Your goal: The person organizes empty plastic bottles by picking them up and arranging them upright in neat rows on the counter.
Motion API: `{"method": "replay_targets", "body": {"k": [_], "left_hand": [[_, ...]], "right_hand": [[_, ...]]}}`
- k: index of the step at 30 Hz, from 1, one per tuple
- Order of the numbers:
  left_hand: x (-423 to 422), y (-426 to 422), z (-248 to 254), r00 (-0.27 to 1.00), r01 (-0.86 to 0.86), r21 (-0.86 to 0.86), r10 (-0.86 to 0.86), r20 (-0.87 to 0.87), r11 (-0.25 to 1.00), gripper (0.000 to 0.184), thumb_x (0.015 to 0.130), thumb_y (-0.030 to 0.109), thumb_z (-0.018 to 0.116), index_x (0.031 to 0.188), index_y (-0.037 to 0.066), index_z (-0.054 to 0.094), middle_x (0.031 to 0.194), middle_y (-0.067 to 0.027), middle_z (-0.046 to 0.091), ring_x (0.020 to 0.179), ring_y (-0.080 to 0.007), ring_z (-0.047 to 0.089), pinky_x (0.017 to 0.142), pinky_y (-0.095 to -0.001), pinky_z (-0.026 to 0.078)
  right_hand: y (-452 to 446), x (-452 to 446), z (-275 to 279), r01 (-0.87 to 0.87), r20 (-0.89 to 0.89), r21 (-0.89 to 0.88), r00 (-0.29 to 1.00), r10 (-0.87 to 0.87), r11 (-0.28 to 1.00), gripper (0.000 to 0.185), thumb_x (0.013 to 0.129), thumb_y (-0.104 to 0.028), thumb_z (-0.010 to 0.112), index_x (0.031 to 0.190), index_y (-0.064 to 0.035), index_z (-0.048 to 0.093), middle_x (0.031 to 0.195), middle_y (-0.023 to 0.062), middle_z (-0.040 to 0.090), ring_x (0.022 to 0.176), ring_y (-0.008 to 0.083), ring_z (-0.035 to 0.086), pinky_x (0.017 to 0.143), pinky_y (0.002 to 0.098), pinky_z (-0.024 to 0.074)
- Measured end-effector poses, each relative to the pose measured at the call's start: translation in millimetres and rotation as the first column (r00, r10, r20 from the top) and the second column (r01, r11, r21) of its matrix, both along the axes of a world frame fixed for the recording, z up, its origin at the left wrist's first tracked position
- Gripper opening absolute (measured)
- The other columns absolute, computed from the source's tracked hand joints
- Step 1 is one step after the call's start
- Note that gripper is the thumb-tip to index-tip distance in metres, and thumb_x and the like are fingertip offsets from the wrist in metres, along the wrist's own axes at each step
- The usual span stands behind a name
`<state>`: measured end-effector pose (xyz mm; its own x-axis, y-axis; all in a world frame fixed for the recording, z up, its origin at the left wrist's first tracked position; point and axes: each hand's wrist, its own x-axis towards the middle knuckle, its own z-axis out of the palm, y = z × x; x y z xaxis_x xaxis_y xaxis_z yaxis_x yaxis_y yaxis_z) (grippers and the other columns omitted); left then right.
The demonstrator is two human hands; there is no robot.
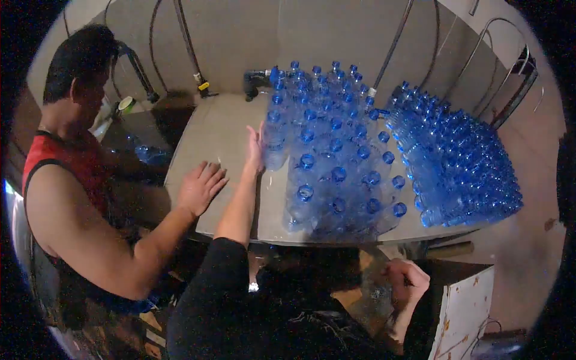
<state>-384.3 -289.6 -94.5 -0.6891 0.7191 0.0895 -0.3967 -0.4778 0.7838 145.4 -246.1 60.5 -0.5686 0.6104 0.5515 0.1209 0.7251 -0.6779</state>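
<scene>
Clear bottles with blue caps stand upright in close rows on the table. My left hand is at the left edge of this group, its fingers stretched out and its palm against the outer bottles. Low on the right, beyond the table's front edge, my right hand is curled into a loose fist with nothing visible in it. To the right, a dense stack of blue bottles lies on its side, caps and bases tightly packed.
At the left a co-worker in a red top has a hand over the table. A dark basin holds some blue items. Hoses and pipes run down the back wall. A white box stands at the lower right.
</scene>
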Motion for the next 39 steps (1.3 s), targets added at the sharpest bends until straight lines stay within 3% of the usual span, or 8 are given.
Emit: {"method": "replay_targets", "body": {"k": [3,11,13,19,22,30,34,39], "left_hand": [[11.0,6.2,12.2,0.996,0.014,0.004,-0.015,0.085,1.0,0.094,0.091,0.075,0.015,0.153,0.005,0.013,0.16,-0.0107,0.013,0.147,-0.0273,0.013,0.119,-0.0436,0.01],[59.6,-66.6,-5.3,0.942,-0.314,-0.175,0.329,0.061,0.933,0.07,0.099,0.055,0.036,0.149,0.007,0.031,0.153,-0.0127,0.034,0.142,-0.0221,0.03,0.112,-0.0407,0.03],[94.8,-109.0,15.4,0.968,-0.246,-0.33,0.247,-0.04,0.911,0.051,0.098,0.038,0.053,0.136,0.004,0.048,0.135,-0.0117,0.055,0.127,-0.0197,0.05,0.106,-0.0351,0.038],[108.7,-193.1,44.0,0.889,-0.454,-0.487,0.345,-0.3,0.746,0.025,0.093,0.007,0.062,0.115,-0.003,0.06,0.106,-0.009,0.068,0.096,-0.012,0.063,0.083,-0.0231,0.05],[91.4,-213.4,30.8,0.865,-0.494,-0.393,0.484,-0.133,0.775,0.022,0.094,0.009,0.061,0.112,-0.004,0.06,0.103,-0.008,0.068,0.094,-0.0109,0.063,0.081,-0.0229,0.049],[92.6,-227.5,26.4,0.808,-0.58,-0.453,0.411,-0.421,0.677,0.021,0.092,0.013,0.065,0.106,-0.002,0.065,0.093,-0.0078,0.07,0.084,-0.01,0.064,0.076,-0.024,0.051],[83.1,-225.5,18.1,0.862,-0.505,-0.392,0.424,-0.278,0.769,0.018,0.091,0.007,0.064,0.106,-0.003,0.064,0.095,-0.0072,0.07,0.082,-0.0091,0.064,0.075,-0.0225,0.051],[83.1,-228.7,21.2,0.806,-0.566,-0.407,0.378,-0.456,0.717,0.017,0.091,0.008,0.065,0.104,-0.002,0.064,0.092,-0.005,0.069,0.081,-0.008,0.062,0.075,-0.0224,0.049]], "right_hand": [[-28.2,-20.1,31.7,0.158,0.079,-0.125,0.986,-0.149,0.979,0.007,0.074,0.004,0.07,0.08,0.003,0.069,0.083,0.0137,0.071,0.077,0.0224,0.069,0.075,0.0305,0.0528],[-40.6,-36.6,41.2,0.268,0.053,-0.051,0.963,-0.265,0.962,0.006,0.075,0.004,0.066,0.081,0.0045,0.068,0.082,0.0137,0.071,0.077,0.0234,0.068,0.077,0.0318,0.0519],[-45.3,-54.3,55.0,0.286,0.027,0.03,0.958,-0.286,0.958,0.006,0.077,0.002,0.065,0.082,0.005,0.067,0.081,0.0139,0.07,0.077,0.0239,0.067,0.076,0.0329,0.0518],[-46.0,-95.2,56.0,0.071,0.063,-0.006,0.996,-0.07,0.997,0.006,0.079,0.001,0.064,0.082,0.0042,0.069,0.082,0.0147,0.07,0.077,0.0249,0.066,0.079,0.0344,0.052],[-63.3,-143.6,66.6,-0.063,0.095,0.088,0.994,0.055,0.994,0.009,0.078,-0.002,0.067,0.083,0.0043,0.069,0.081,0.0145,0.07,0.074,0.0238,0.066,0.075,0.0328,0.0518],[-79.1,-197.5,76.7,-0.332,0.106,0.251,0.943,0.315,0.91,0.015,0.068,-0.001,0.079,0.08,0.0001,0.07,0.081,0.0142,0.071,0.074,0.0248,0.07,0.064,0.0328,0.0555],[-93.4,-200.0,77.5,-0.344,0.137,0.173,0.936,0.323,0.923,0.014,0.071,-0.002,0.079,0.081,-0.0007,0.07,0.081,0.0126,0.07,0.072,0.0257,0.07,0.063,0.0344,0.0563],[-93.9,-186.8,58.8,-0.307,0.145,0.049,0.944,0.297,0.95,0.013,0.075,-0.007,0.078,0.084,-0.0032,0.071,0.083,0.0126,0.071,0.072,0.0263,0.07,0.064,0.0351,0.0564]]}}
